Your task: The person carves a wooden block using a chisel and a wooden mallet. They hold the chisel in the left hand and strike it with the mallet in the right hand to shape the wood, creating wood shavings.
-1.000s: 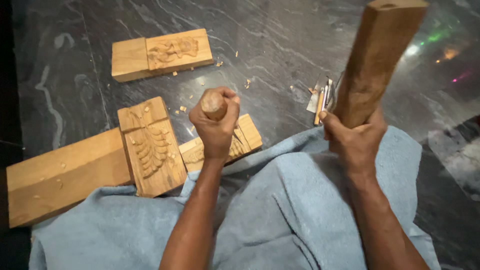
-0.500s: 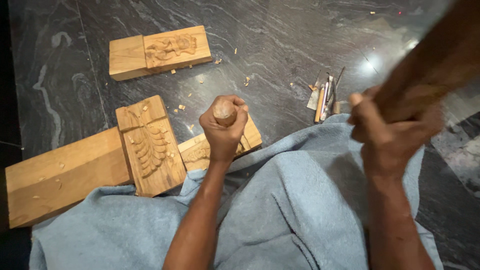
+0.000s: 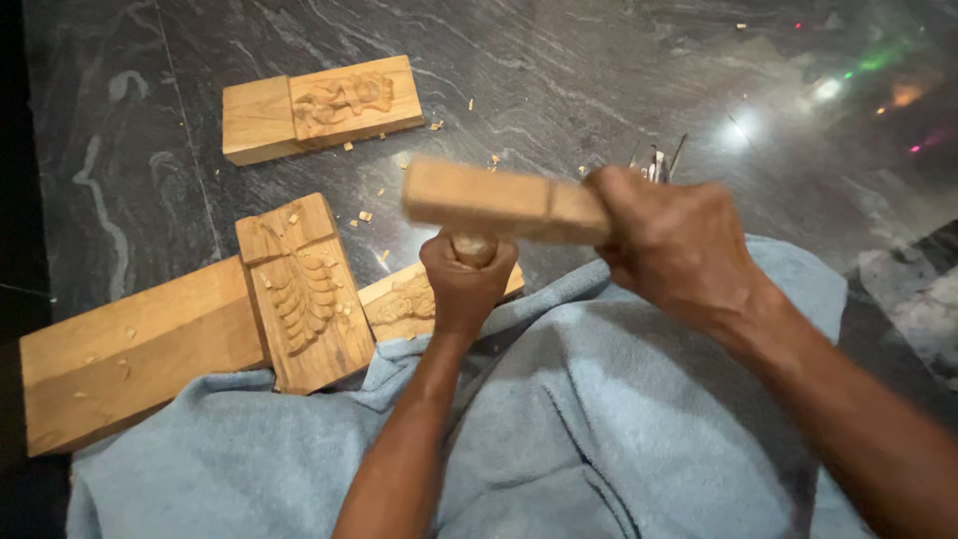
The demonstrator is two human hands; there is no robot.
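The carved wooden block point(image 3: 409, 302) lies on the dark stone floor point(image 3: 559, 90) at the edge of the blue cloth point(image 3: 599, 429), mostly hidden under the left hand point(image 3: 467, 284). That hand is closed in a fist round a chisel handle point(image 3: 473, 247), the blade out of sight below. The right hand point(image 3: 679, 245) is wrapped tight round a wooden mallet point(image 3: 494, 200), blurred, just above the handle: this looks like the striking step of carving. The blow calls for a square hit on the handle's end. Metal tools point(image 3: 656, 160) behind the right hand are hard to make out. Nearby lie a leaf-carved block point(image 3: 304, 289), a plain plank point(image 3: 130, 349) and another carved block point(image 3: 319, 105).
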